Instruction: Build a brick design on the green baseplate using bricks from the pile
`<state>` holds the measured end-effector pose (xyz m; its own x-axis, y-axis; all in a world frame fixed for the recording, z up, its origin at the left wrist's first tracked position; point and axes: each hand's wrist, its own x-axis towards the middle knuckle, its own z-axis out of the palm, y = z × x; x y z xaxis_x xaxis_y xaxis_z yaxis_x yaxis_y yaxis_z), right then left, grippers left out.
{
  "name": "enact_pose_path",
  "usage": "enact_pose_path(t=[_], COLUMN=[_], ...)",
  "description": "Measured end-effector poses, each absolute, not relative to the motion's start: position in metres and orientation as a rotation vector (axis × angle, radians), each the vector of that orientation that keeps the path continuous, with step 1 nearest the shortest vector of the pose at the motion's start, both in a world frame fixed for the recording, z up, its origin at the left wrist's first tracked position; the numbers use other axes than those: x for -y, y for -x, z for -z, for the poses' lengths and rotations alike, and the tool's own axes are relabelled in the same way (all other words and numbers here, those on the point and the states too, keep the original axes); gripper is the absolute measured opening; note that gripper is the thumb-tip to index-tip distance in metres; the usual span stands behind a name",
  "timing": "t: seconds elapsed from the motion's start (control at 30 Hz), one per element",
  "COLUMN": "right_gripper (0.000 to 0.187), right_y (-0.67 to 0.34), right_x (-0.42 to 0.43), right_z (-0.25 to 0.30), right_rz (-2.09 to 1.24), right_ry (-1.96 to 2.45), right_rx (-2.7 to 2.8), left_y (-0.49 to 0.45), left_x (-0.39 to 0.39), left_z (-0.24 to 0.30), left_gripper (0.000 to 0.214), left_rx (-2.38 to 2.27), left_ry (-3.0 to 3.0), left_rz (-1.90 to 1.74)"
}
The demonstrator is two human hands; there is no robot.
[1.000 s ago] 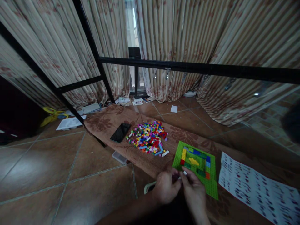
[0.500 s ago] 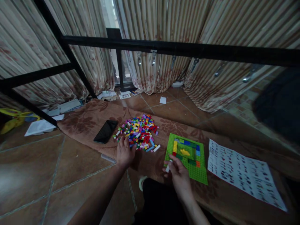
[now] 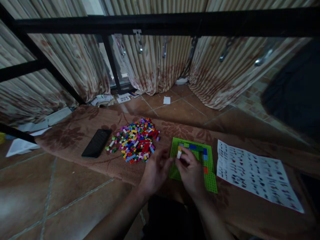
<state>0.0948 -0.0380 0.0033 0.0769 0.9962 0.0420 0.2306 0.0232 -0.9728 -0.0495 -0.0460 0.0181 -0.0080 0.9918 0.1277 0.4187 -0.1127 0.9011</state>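
A green baseplate (image 3: 211,178) with coloured bricks pressed on it lies on a brown patterned cloth (image 3: 75,133). My right hand (image 3: 191,173) hovers over the plate's left part, fingers pinched on a small white brick (image 3: 179,154). Just left of the plate is my left hand (image 3: 155,171), its fingers curled beside the right hand; what it holds, if anything, is hidden. A heap of small multicoloured bricks (image 3: 135,140) sits on the cloth to the left of both hands.
A black phone (image 3: 96,143) lies left of the brick heap. A printed paper sheet (image 3: 255,173) lies right of the plate. Black metal bars (image 3: 150,23) cross overhead, with curtains (image 3: 155,63) behind. Papers (image 3: 22,145) lie scattered on the tiled floor.
My left hand has come back from the brick heap to the baseplate's left edge. My right hand has moved up over the plate with the white brick. The camera tilted down.
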Motion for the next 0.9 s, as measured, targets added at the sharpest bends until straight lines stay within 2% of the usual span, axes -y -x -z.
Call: enact_pose_path(t=[0.3,0.5,0.67,0.9], right_gripper=[0.044,0.044,0.034,0.019], right_y=[-0.098,-0.088,-0.097,-0.2], right_x=[0.039,0.051,0.063,0.043], right_z=[0.014,0.014,0.016,-0.012], right_rz=[-0.762,-0.748,-0.762,-0.629], right_ry=[1.386,1.377,1.402,1.572], right_rx=[1.497,1.554,1.629,1.939], left_y=[0.016,0.023,0.037,0.063], left_x=[0.032,0.031,0.034,0.038], left_z=[0.008,-0.008,-0.014,0.015], left_gripper=[0.027,0.026,0.027,0.024], left_rx=[-1.285,-1.359,-1.514,-1.861], left_ry=[-1.083,-0.995,-1.143,-1.646], left_rz=[-1.151,-1.125,-1.057,-0.811])
